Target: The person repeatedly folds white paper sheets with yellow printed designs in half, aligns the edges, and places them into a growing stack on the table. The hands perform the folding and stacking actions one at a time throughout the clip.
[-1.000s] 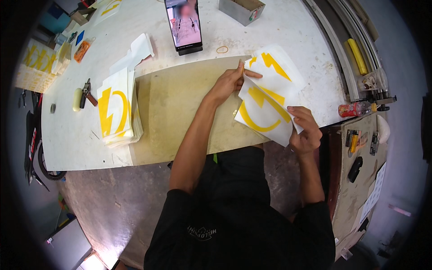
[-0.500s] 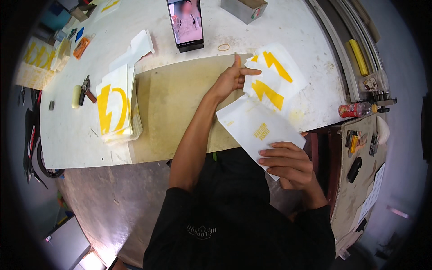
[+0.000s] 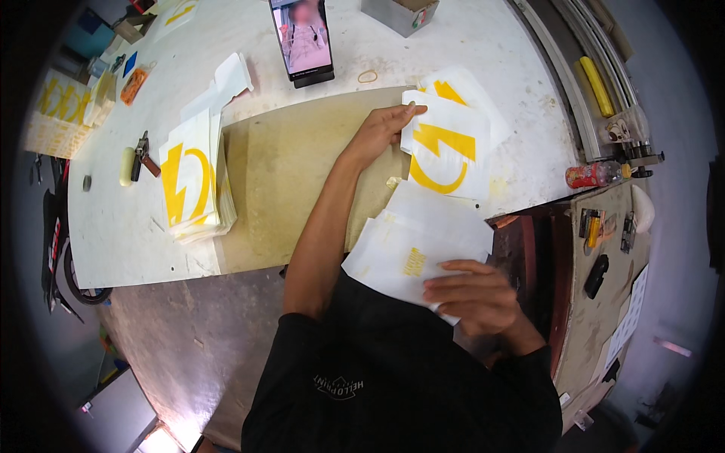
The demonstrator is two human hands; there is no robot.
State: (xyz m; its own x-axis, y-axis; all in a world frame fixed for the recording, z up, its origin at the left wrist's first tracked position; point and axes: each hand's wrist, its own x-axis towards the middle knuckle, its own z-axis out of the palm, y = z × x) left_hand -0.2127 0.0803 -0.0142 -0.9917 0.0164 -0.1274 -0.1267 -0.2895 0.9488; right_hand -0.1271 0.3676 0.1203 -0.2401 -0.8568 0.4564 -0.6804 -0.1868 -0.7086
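My left hand (image 3: 387,130) pinches the left edge of a white paper bag (image 3: 447,147) with a bold yellow print, thumb on top. Beneath that bag lie more white printed sheets (image 3: 495,121) on the table's right part. Close to my body, my right hand (image 3: 477,296) is closed around the lower right corner of white paper bags (image 3: 385,253) bearing small yellow print. At least two of these overlap, fanned slightly apart. A tall stack of yellow-printed paper bags (image 3: 185,185) stands to the left, out of reach of both hands.
A phone (image 3: 302,41) stands upright at the back, beside a grey box (image 3: 400,15) and a rubber band (image 3: 368,76). A bottle (image 3: 593,176) lies by metal rails on the right. A cutter-like tool (image 3: 140,157) sits far left on the white table (image 3: 113,241).
My left hand now grips a printed bag lying over the sheets on the right. The bags in my right hand have come lower, closer to me, and fanned apart.
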